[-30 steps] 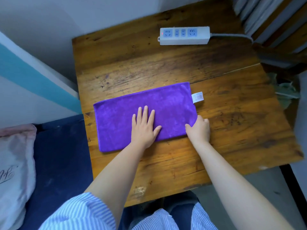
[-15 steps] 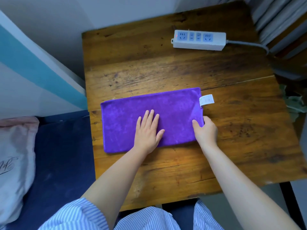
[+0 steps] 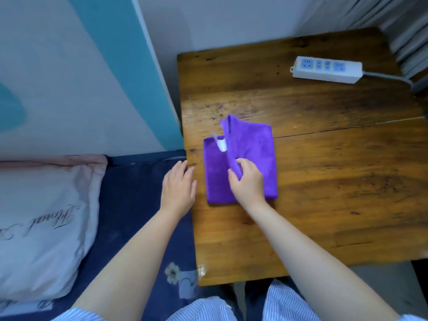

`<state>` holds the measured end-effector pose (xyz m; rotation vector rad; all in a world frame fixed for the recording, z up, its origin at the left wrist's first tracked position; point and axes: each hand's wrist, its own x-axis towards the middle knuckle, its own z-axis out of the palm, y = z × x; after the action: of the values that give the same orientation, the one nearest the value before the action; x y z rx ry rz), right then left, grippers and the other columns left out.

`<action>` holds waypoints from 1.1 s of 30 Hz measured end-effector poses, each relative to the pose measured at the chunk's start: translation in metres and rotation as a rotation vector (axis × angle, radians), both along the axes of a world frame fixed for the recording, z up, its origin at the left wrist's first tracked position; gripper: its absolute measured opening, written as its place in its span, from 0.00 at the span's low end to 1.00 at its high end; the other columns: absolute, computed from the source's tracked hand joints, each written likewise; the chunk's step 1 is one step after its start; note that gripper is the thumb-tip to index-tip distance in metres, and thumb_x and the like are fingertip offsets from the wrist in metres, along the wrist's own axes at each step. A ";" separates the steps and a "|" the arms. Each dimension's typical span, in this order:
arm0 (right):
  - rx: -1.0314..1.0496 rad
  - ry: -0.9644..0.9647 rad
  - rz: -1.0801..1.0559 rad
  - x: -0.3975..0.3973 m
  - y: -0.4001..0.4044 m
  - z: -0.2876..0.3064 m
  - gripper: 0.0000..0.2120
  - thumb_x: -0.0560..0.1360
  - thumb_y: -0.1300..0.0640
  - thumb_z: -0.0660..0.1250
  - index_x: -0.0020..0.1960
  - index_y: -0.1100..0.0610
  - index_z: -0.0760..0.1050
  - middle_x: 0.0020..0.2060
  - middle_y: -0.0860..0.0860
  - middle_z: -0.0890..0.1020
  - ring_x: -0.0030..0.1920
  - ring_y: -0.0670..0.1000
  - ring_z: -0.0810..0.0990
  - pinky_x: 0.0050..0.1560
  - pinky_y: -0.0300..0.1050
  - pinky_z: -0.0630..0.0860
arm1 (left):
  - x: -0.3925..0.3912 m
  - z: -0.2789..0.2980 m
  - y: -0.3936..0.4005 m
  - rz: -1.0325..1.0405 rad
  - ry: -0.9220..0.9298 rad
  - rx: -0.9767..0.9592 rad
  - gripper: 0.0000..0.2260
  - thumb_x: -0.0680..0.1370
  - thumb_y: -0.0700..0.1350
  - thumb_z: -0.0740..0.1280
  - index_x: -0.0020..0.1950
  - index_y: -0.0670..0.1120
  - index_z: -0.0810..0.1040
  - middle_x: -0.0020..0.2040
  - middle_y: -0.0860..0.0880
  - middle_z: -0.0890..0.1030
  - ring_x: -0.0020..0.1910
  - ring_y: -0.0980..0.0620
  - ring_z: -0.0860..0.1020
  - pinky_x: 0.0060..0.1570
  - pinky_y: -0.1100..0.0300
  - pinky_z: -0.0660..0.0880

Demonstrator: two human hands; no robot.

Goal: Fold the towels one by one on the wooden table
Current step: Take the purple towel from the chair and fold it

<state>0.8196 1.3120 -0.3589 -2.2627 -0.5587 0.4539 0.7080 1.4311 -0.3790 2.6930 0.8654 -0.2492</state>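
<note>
Both forearms reach forward from the near edge. The left hand [image 3: 177, 186] hovers flat with relaxed fingers at the desk's [image 3: 324, 177] left edge. The right hand [image 3: 247, 181] pinches the purple towel's [image 3: 252, 144] raised folded edge; the towel lies on the desk's left part. A power strip [image 3: 326, 69] sits far right.

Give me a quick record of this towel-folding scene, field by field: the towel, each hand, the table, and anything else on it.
towel: purple microfibre towel on the table, right half being folded over the left, white tag showing
right hand: right hand pinches the towel's folded edge, lifted off the layer below
left hand: left hand open, at the table's left edge, not touching the towel
table: brown wooden table
other: white power strip at the far right, apart from the towel
</note>
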 end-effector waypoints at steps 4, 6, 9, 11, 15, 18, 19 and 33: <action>-0.389 -0.010 0.350 -0.035 0.015 -0.030 0.17 0.76 0.58 0.61 0.62 0.62 0.69 0.57 0.59 0.75 0.60 0.59 0.71 0.58 0.49 0.68 | -0.034 -0.014 0.022 0.011 -0.039 -0.005 0.13 0.71 0.37 0.69 0.54 0.35 0.80 0.57 0.36 0.79 0.58 0.36 0.78 0.52 0.44 0.76; -0.438 -0.017 0.417 -0.041 0.011 -0.033 0.20 0.75 0.57 0.62 0.65 0.61 0.67 0.58 0.58 0.74 0.61 0.59 0.70 0.60 0.49 0.67 | -0.043 -0.017 0.025 0.047 -0.017 -0.081 0.15 0.78 0.39 0.63 0.64 0.37 0.74 0.67 0.39 0.72 0.68 0.40 0.69 0.65 0.48 0.67; -0.328 0.044 0.462 -0.036 -0.008 -0.029 0.22 0.72 0.62 0.65 0.65 0.65 0.69 0.56 0.60 0.76 0.60 0.59 0.73 0.63 0.47 0.67 | -0.039 -0.020 0.021 0.066 -0.051 -0.204 0.15 0.81 0.43 0.57 0.66 0.41 0.72 0.66 0.45 0.73 0.67 0.46 0.68 0.63 0.55 0.66; -0.262 -0.030 0.473 -0.028 -0.023 -0.027 0.19 0.67 0.66 0.64 0.57 0.69 0.75 0.50 0.63 0.79 0.53 0.62 0.78 0.58 0.47 0.72 | -0.025 -0.016 0.013 0.106 -0.107 -0.316 0.14 0.80 0.46 0.57 0.60 0.42 0.76 0.57 0.46 0.78 0.59 0.47 0.74 0.54 0.57 0.70; -0.361 -0.311 0.478 -0.005 -0.049 -0.028 0.21 0.59 0.67 0.69 0.52 0.69 0.78 0.49 0.65 0.81 0.51 0.66 0.80 0.56 0.52 0.76 | 0.005 -0.009 -0.018 0.214 -0.078 -0.453 0.16 0.76 0.57 0.63 0.46 0.44 0.76 0.43 0.50 0.76 0.44 0.49 0.76 0.41 0.56 0.70; -0.570 -0.316 0.525 0.009 -0.059 -0.029 0.34 0.64 0.63 0.73 0.68 0.64 0.67 0.69 0.63 0.66 0.71 0.66 0.61 0.69 0.58 0.56 | 0.014 -0.009 -0.037 0.241 -0.043 -0.455 0.15 0.75 0.56 0.65 0.48 0.44 0.74 0.43 0.49 0.76 0.45 0.48 0.75 0.40 0.56 0.70; -0.612 -0.290 0.543 0.010 -0.061 -0.030 0.35 0.66 0.63 0.71 0.71 0.62 0.62 0.73 0.61 0.60 0.74 0.64 0.54 0.71 0.56 0.51 | 0.016 -0.012 -0.040 0.262 -0.050 -0.461 0.13 0.76 0.52 0.64 0.52 0.43 0.75 0.47 0.48 0.78 0.49 0.47 0.76 0.43 0.56 0.71; -0.753 -0.367 0.647 0.016 -0.061 -0.036 0.39 0.65 0.67 0.68 0.73 0.61 0.58 0.73 0.62 0.58 0.74 0.62 0.57 0.71 0.55 0.59 | 0.006 -0.031 -0.039 0.185 -0.356 -0.173 0.13 0.72 0.35 0.66 0.56 0.40 0.76 0.51 0.41 0.78 0.49 0.43 0.78 0.45 0.53 0.78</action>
<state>0.8356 1.2514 -0.3953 -2.8657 -1.5412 0.6391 0.7136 1.3926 -0.4100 2.3766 0.9240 0.1837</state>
